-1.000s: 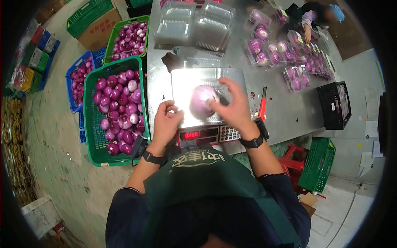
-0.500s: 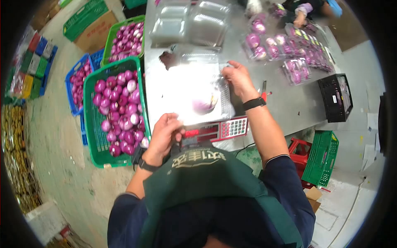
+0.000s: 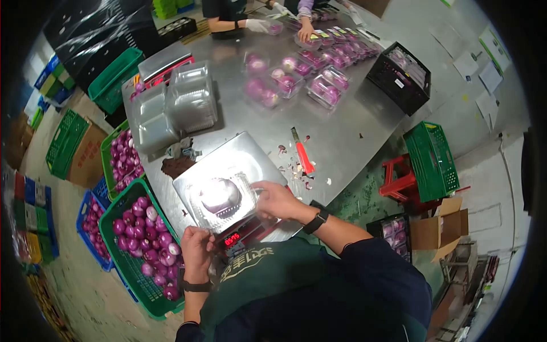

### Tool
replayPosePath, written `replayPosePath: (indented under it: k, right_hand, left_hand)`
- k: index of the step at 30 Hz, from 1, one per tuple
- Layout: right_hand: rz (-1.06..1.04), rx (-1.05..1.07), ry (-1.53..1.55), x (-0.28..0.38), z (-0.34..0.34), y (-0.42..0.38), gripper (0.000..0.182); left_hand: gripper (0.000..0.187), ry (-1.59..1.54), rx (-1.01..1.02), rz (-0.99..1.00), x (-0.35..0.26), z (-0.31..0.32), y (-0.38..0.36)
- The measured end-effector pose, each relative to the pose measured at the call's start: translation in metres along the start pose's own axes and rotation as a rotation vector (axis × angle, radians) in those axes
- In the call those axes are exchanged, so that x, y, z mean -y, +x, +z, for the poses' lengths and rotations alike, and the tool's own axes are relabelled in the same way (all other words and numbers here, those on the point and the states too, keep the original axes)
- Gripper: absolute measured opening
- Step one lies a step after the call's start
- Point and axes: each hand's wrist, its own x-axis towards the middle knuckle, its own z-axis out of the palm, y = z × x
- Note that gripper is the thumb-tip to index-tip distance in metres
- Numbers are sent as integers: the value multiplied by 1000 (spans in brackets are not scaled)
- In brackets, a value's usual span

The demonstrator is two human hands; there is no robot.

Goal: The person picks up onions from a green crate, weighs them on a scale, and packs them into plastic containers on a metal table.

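Note:
A clear plastic clamshell box (image 3: 250, 200) with a purple onion (image 3: 220, 195) in it sits on the metal scale (image 3: 242, 149), under a bright glare. My right hand (image 3: 276, 200) is at the box's right edge, fingers bent and closed against the plastic. By the scale's front left corner, my left hand (image 3: 196, 249) is curled with its fingers together; whether anything is in them is hidden. Red digits glow on the scale's display (image 3: 232, 239) between my hands.
Left of the table stands a green crate (image 3: 149, 302) of purple onions. Empty clear boxes (image 3: 191, 94) are stacked behind the scale. A red-handled knife (image 3: 303, 157) lies among peelings at right. Packed onion boxes (image 3: 327, 88) lie farther back, where co-workers' hands (image 3: 306, 31) reach in.
My view has swung round, showing more of the table. My right hand has come down from the box's far right side to its near right edge. The box looks more compact and the display digits differ.

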Motion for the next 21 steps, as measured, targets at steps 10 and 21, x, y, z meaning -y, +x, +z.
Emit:
replayPosePath:
  k: [10, 21]
  right_hand:
    - [-22, -62, 119, -36, -52, -4, 69]
    - [-10, -324, 653, -44, -113, -2, 63]
  left_hand:
    - [37, 107, -35, 9, 5, 53, 12]
    - [43, 357, 175, -92, 15, 153, 32]
